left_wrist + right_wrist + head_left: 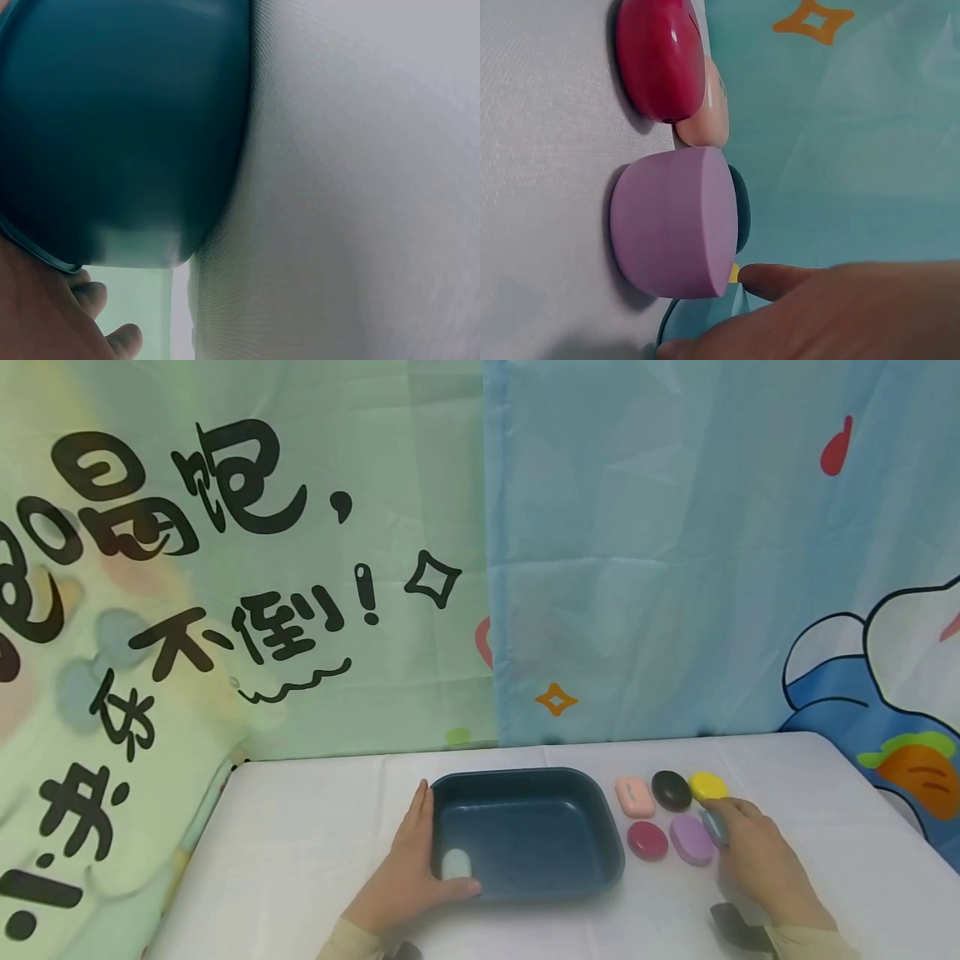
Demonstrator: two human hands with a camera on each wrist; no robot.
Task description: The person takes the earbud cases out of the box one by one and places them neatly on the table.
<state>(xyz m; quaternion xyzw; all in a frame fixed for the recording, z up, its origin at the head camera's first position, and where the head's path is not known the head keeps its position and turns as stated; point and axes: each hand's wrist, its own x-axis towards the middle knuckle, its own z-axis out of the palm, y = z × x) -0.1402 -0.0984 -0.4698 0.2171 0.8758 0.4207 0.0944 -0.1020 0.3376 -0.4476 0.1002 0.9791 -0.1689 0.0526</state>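
Observation:
My left hand (412, 868) holds the near-left corner of a dark blue basin (528, 885), thumb over the near rim and fingers along the left side. The left wrist view shows the basin's outer wall (127, 135) close up, fingertips past its rim. A pale, whitish soap bar (456, 864) lies inside by the thumb. At the right, my right hand (761, 860) pinches a blue-grey soap bar (715, 828) between thumb and fingers, tilted on edge. Right beside it sits a purple soap bar (692, 839), with a yellow one (708, 786) just behind.
A pink bar with lettering (635, 797), a black oval bar (671, 791) and a dark red one (647, 841) lie between the basin and my right hand. White cloth covers the table (300, 827). Printed curtains (637, 568) hang along its far edge.

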